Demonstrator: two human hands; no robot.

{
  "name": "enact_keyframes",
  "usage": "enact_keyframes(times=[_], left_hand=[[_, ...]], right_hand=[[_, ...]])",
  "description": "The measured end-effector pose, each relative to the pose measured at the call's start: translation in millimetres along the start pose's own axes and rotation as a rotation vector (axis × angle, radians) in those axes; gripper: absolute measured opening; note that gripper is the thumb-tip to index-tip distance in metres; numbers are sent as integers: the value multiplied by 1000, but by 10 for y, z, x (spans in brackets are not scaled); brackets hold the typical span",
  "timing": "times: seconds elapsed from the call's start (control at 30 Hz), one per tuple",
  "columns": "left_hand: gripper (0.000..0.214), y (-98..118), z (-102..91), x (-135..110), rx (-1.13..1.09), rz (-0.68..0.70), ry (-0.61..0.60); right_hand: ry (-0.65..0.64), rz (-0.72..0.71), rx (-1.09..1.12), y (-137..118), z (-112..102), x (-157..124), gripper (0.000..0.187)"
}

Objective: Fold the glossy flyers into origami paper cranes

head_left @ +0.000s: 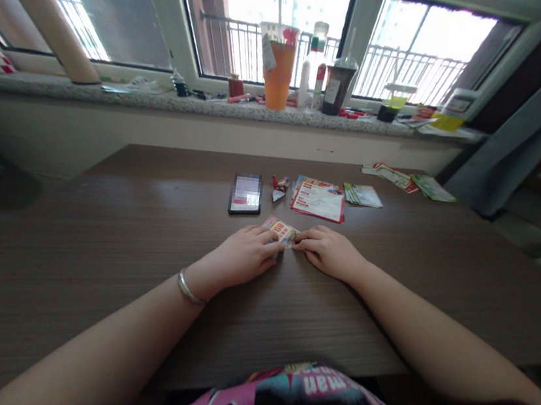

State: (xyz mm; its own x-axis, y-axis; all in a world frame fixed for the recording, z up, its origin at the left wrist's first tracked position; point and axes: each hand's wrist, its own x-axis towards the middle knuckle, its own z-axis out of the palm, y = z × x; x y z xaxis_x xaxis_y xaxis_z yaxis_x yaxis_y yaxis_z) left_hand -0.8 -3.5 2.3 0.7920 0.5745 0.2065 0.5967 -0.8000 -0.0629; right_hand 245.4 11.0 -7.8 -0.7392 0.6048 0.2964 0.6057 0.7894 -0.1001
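Note:
A small colourful printed paper (279,230) with large red figures lies on the brown table between my two hands. My left hand (249,252) comes over its left and lower part, fingers bent across it and holding it against the tabletop. At the paper's right corner, the fingers of my right hand (328,250) are pressed together in a pinch. Part of the paper is hidden beneath my left fingers. Just beyond it are a phone (246,194) with a lit, blurred screen, a small folded paper piece (279,188) and a stack of printed flyers (319,199).
Further right lie a fanned pile of cards (363,195) and more leaflets (396,178) near the table's back edge. On the stone windowsill (222,110) stand an orange drink cup (280,72), a dark cup (337,89), bottles and small items. A grey curtain (522,121) hangs at right.

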Motion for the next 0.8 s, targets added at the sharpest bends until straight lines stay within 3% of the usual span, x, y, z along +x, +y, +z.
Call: enact_keyframes(times=[0.17, 0.43, 0.8], left_hand=[[40, -35, 55, -9, -42, -9, 26], [28, 14, 44, 41, -40, -77, 34], [25, -88, -174, -26, 55, -106, -63]], right_hand=[[-20, 67, -85, -13, -35, -2, 27], [-47, 199, -138, -32, -89, 2, 25], [-20, 223, -125, -59, -82, -2, 25]])
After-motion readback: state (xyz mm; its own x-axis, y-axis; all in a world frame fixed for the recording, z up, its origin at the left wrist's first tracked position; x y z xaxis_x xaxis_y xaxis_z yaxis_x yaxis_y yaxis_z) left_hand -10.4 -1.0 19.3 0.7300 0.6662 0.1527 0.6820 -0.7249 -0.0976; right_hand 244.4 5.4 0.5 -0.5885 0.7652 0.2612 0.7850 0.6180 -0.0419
